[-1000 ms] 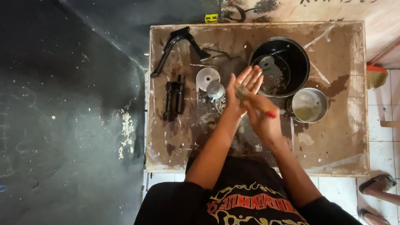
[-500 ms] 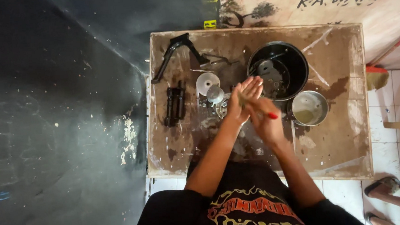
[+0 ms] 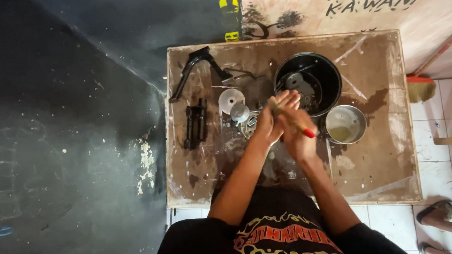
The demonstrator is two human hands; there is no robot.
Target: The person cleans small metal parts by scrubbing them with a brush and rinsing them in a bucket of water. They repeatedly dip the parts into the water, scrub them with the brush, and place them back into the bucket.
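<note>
Two hands meet just beside the black pot (image 3: 328, 65): right hand (image 3: 298, 137) clenches a red-tipped brush (image 3: 291, 119) against the left hand (image 3: 271, 121), its fingers loosely curled; cleaning looks unfinished.

Black short-sleeved T-shirt (image 3: 277, 236) with red-and-yellow flame-style print; bare forearms
</note>
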